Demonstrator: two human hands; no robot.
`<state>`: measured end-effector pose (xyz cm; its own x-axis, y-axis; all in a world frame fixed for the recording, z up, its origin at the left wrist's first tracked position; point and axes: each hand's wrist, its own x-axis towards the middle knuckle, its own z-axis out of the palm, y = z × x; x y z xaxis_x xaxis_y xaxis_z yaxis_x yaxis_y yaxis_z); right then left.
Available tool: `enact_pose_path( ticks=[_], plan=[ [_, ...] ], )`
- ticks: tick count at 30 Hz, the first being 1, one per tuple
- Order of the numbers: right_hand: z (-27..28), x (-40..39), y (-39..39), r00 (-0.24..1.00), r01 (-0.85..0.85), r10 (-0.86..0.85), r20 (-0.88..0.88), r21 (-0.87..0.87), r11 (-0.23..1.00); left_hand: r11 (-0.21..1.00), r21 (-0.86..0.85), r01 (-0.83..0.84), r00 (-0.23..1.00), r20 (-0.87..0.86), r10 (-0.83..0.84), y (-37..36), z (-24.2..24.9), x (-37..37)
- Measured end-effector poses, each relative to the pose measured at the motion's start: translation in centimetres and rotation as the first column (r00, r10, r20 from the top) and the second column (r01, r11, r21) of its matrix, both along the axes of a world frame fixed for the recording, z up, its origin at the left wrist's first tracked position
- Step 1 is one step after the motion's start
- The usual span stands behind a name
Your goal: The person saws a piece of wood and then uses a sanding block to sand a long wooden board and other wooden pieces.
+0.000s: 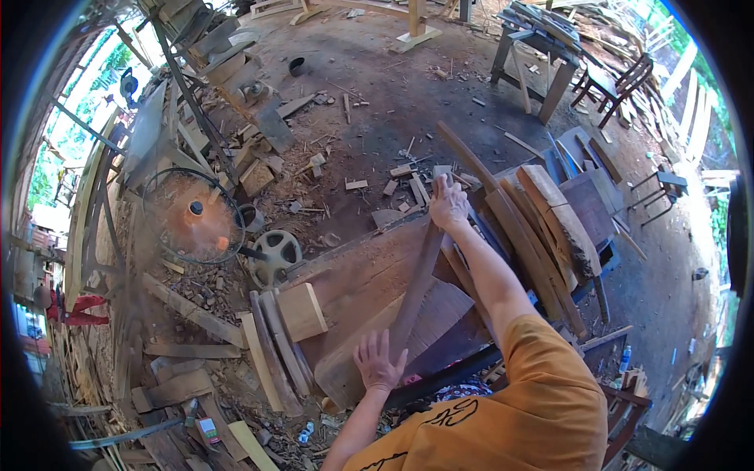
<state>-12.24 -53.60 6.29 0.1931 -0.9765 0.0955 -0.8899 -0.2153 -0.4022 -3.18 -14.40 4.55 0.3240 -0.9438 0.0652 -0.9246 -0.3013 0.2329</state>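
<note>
My right hand is closed around the far end of a long, narrow dark bar, whose pale tip pokes out beyond the fingers. I cannot make out whether it is wood or a tool. The bar slants toward me across a flat wooden board with visible grain. My left hand lies open on the board's near left part, fingers spread, beside the bar's lower end. Under the board is a dusty brown work surface.
Curved timber pieces are stacked on the right. A light wood block and narrow strips lie left. Beyond stand a round wire fan guard, a spoked wheel, a bench and a chair. Offcuts litter the floor.
</note>
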Motion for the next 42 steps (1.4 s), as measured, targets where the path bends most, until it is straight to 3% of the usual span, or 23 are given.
enact_pose_path(
  ticks=[3,5,6,10,11,12,14,16,20,22,23,25,27,29,30,31,32,34,35,37,39,41,42],
  plan=[
    [-0.1,0.7,5.9,0.997,0.077,-0.076,0.011,-0.130,0.989,1.000,-0.003,0.004,1.000,-0.011,-0.004,0.1,0.1,-0.1],
    [-0.1,0.4,15.0,0.994,-0.059,0.038,-0.102,-0.213,0.975,1.000,-0.015,0.001,1.000,-0.015,-0.001,0.2,0.0,-0.3],
    [0.0,0.5,19.4,0.974,-0.129,0.101,-0.205,-0.127,0.984,1.000,0.005,0.004,1.000,-0.029,-0.004,0.2,-0.1,-0.2],
    [1.4,-1.9,21.9,0.832,-0.552,0.554,-0.028,0.045,0.832,0.999,0.039,0.007,0.999,-0.041,-0.005,0.4,0.0,-0.1],
    [2.1,-1.6,18.3,0.895,-0.432,0.444,-0.048,0.158,0.888,0.999,0.048,0.007,0.999,-0.035,-0.005,0.3,0.1,-0.1],
    [1.4,-1.6,14.2,0.956,-0.289,0.287,-0.058,-0.031,0.957,0.999,0.049,-0.015,1.000,-0.022,0.016,0.1,0.1,-0.1],
    [-0.1,-1.6,4.8,0.987,-0.138,0.127,-0.097,-0.115,0.984,1.000,0.019,-0.002,0.999,-0.037,0.002,0.2,0.3,-0.1],
    [0.6,-1.5,-0.9,0.996,-0.090,0.090,0.001,-0.044,0.995,1.000,0.017,-0.008,1.000,-0.028,0.008,0.2,0.3,-0.1],
    [-1.4,0.3,4.0,0.999,0.035,-0.038,-0.018,-0.140,0.990,1.000,-0.004,-0.007,0.999,-0.037,0.007,0.3,0.6,0.2],
    [0.0,0.4,13.5,0.978,-0.151,0.103,-0.181,-0.274,0.950,1.000,-0.019,-0.017,0.998,-0.056,0.016,0.5,0.5,-0.1],
    [0.7,0.8,18.2,0.953,-0.207,0.151,-0.263,-0.201,0.958,1.000,-0.008,-0.015,0.999,-0.048,0.014,0.4,0.4,-0.2],
    [1.4,-0.4,22.1,0.915,-0.380,0.342,-0.212,-0.174,0.909,1.000,0.004,-0.027,0.999,-0.039,0.027,0.3,0.3,-0.1],
    [1.4,-1.5,22.2,0.715,-0.694,0.691,-0.104,0.009,0.719,1.000,0.030,-0.008,0.999,-0.052,0.009,0.5,0.1,0.0],
    [-0.3,-1.3,14.5,0.873,-0.484,0.447,-0.196,-0.229,0.844,0.999,0.033,-0.018,0.999,-0.050,0.019,0.4,0.4,0.1],
    [-0.7,-1.4,9.0,0.920,-0.365,0.342,-0.193,-0.099,0.926,1.000,0.020,-0.014,0.999,-0.047,0.015,0.4,0.5,0.1],
    [-1.4,-1.6,4.4,0.973,-0.216,0.193,-0.126,-0.211,0.953,0.999,0.033,-0.022,0.999,-0.045,0.024,0.5,0.5,-0.1],
    [-1.0,-1.7,0.1,0.982,-0.118,0.099,-0.158,-0.116,0.986,1.000,0.015,-0.021,0.998,-0.056,0.022,0.5,0.5,-0.1],
    [1.2,-1.1,-3.4,0.995,-0.042,0.048,-0.090,0.064,0.997,1.000,-0.010,-0.022,0.997,-0.078,0.021,0.3,0.7,0.1],
    [0.5,-0.8,-2.3,0.994,-0.045,0.051,-0.094,0.061,0.997,1.000,-0.013,-0.025,0.996,-0.082,0.024,0.6,0.7,-0.1],
    [-2.3,-0.4,1.8,0.994,-0.083,0.066,-0.086,-0.219,0.972,0.999,-0.017,-0.030,0.997,-0.078,0.029,0.5,0.4,-0.1],
    [-0.4,0.3,12.0,0.948,-0.242,0.200,-0.249,-0.150,0.959,0.999,-0.030,-0.035,0.996,-0.083,0.032,0.5,0.4,0.0],
    [1.2,-0.2,20.8,0.864,-0.476,0.457,-0.212,-0.043,0.878,0.999,-0.032,-0.039,0.996,-0.081,0.036,0.3,0.6,-0.2],
    [1.7,-0.9,21.3,0.864,-0.475,0.458,-0.208,-0.043,0.879,1.000,-0.004,-0.023,0.995,-0.097,0.022,0.3,0.9,-0.1]
  ],
)
